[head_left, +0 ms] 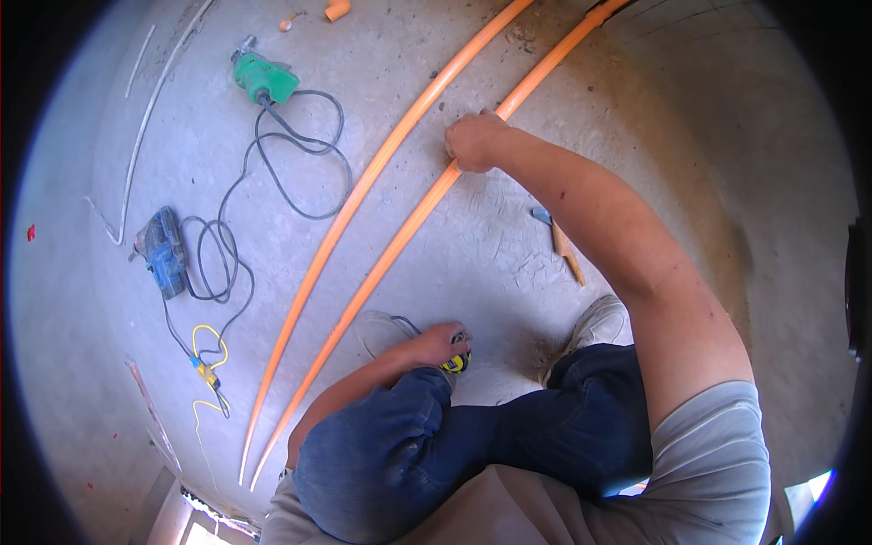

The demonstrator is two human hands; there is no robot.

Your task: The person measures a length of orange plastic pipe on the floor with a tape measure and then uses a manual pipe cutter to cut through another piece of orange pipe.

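Note:
Two long orange pipes lie side by side on the concrete floor, a left pipe [354, 195] and a right pipe [391, 254]. My right hand [474, 141] reaches far forward and presses down on the right pipe, fingers closed over it. My left hand [438, 345] is low by my knee, closed around a yellow and black tape measure [457, 362] held near the floor, close to the right pipe. I am crouching, with my blue jeans and grey shoes under me.
A green power tool [263, 79] and a blue power tool [165, 252] lie to the left with black cords [300, 163]. A yellow cable [209, 363] is near them. A hammer with a wooden handle [565, 245] lies right of the pipes. A thin white conduit [136, 154] curves at far left.

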